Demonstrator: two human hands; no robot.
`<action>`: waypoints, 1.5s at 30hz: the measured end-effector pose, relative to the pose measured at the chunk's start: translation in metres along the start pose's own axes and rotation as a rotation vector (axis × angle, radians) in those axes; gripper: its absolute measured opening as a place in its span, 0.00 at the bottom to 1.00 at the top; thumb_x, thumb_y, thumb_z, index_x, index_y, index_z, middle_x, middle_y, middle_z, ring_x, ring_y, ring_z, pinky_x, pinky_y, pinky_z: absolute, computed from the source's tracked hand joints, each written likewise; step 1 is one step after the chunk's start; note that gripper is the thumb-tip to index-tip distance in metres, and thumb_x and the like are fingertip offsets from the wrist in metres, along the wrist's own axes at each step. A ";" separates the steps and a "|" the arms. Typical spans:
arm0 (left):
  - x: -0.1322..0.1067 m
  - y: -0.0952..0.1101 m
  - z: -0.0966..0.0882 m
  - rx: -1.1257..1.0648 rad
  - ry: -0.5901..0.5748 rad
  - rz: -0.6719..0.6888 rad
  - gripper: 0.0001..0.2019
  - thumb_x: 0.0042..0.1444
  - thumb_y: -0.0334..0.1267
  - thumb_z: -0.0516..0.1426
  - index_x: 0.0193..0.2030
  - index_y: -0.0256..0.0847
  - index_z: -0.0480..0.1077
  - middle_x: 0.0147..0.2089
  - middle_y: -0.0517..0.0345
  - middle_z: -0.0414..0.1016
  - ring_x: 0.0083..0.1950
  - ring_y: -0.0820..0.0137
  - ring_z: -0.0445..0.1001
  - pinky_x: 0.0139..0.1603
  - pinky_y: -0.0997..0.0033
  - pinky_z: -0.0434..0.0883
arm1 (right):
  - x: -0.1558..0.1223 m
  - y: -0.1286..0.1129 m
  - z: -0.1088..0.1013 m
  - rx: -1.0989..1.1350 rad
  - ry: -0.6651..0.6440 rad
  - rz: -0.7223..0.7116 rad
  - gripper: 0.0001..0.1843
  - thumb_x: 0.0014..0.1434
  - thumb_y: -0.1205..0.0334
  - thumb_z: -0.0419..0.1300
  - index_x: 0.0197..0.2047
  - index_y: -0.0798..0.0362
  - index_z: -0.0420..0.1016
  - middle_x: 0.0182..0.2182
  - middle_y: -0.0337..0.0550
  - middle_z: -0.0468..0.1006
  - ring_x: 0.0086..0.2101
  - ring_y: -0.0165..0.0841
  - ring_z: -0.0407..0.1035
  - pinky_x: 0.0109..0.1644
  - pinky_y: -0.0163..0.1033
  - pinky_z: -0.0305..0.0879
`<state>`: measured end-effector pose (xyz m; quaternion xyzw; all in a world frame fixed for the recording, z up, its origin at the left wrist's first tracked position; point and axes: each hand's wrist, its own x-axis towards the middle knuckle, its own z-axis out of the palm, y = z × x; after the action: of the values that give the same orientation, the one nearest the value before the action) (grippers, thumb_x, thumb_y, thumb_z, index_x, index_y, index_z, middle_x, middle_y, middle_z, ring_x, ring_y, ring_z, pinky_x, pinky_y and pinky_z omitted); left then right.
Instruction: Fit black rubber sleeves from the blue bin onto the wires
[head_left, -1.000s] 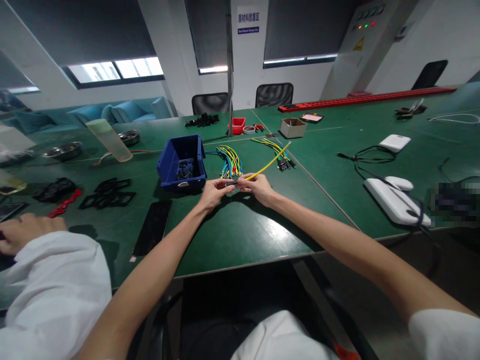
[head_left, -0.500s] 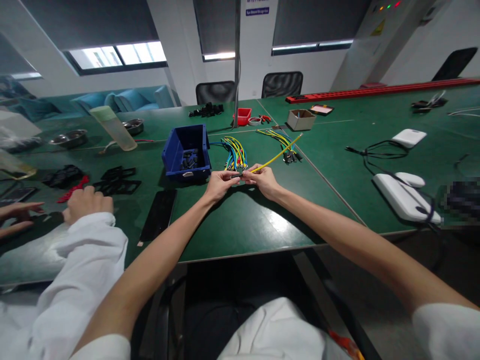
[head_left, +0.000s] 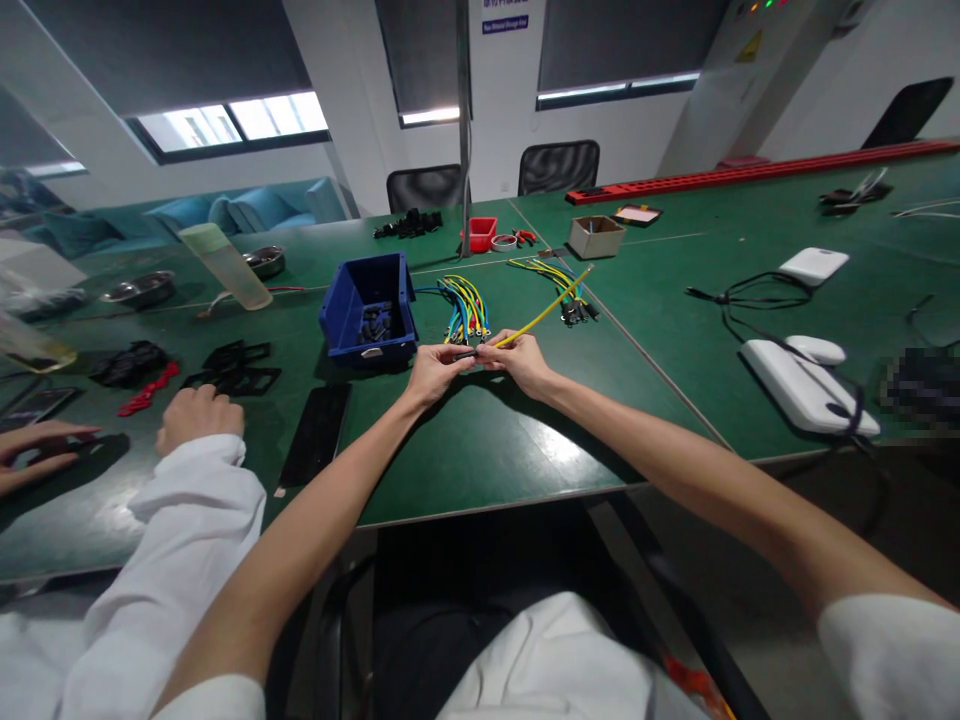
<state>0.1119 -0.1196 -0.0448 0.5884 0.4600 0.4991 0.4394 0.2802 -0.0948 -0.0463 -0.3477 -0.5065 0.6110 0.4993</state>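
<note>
Between the fingertips of my left hand (head_left: 435, 374) is a small black sleeve (head_left: 465, 354), at the near end of a yellow cable (head_left: 547, 312). My right hand (head_left: 523, 364) pinches that cable close to the sleeve, and the cable's free end points up and to the right. Both hands are closed and nearly touch each other above the green table. Just beyond them lies a bundle of yellow and blue cables (head_left: 469, 303) with ring ends. A second cable bundle (head_left: 559, 280) with black ends lies farther right.
A blue bin (head_left: 337, 335) with small black parts stands left of my hands. A black phone (head_left: 315, 435) lies nearer. At left are a co-worker's hand (head_left: 199, 418) and black frames (head_left: 238, 370). White devices (head_left: 799, 385) with a black cord sit at right.
My hands stay together on the sleeve and yellow cable, with hardly any shift. The co-worker's hand at left has moved slightly right. The whole view has shifted a little.
</note>
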 end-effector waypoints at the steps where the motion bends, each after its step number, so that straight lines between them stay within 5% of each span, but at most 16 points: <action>1: 0.000 0.000 0.000 0.003 -0.007 -0.001 0.20 0.40 0.45 0.67 0.40 0.34 0.78 0.36 0.49 0.80 0.33 0.68 0.75 0.38 0.69 0.70 | -0.001 -0.001 0.000 -0.027 0.006 -0.008 0.22 0.36 0.52 0.73 0.27 0.55 0.69 0.23 0.40 0.77 0.27 0.33 0.75 0.30 0.34 0.71; 9: 0.001 0.001 0.001 -0.048 -0.008 0.010 0.19 0.39 0.43 0.68 0.39 0.35 0.78 0.33 0.51 0.80 0.30 0.70 0.74 0.36 0.69 0.71 | 0.000 -0.006 -0.003 -0.121 -0.031 -0.120 0.20 0.41 0.50 0.71 0.28 0.55 0.69 0.22 0.40 0.77 0.26 0.33 0.75 0.29 0.35 0.72; 16: 0.002 0.000 0.001 -0.085 0.106 -0.007 0.20 0.36 0.42 0.69 0.36 0.34 0.78 0.32 0.53 0.79 0.29 0.70 0.75 0.35 0.69 0.72 | 0.004 -0.004 -0.005 -0.036 0.042 -0.090 0.23 0.39 0.48 0.71 0.28 0.54 0.67 0.23 0.40 0.77 0.27 0.33 0.75 0.28 0.34 0.71; 45: 0.002 -0.004 0.002 -0.036 0.003 0.024 0.20 0.37 0.42 0.68 0.37 0.34 0.76 0.34 0.53 0.79 0.34 0.69 0.75 0.42 0.65 0.71 | 0.011 0.001 -0.014 -0.010 -0.068 0.001 0.22 0.39 0.50 0.73 0.29 0.55 0.69 0.23 0.41 0.78 0.26 0.32 0.75 0.29 0.33 0.72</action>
<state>0.1139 -0.1169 -0.0482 0.5851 0.4445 0.5135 0.4433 0.2898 -0.0805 -0.0498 -0.3298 -0.5261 0.6200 0.4796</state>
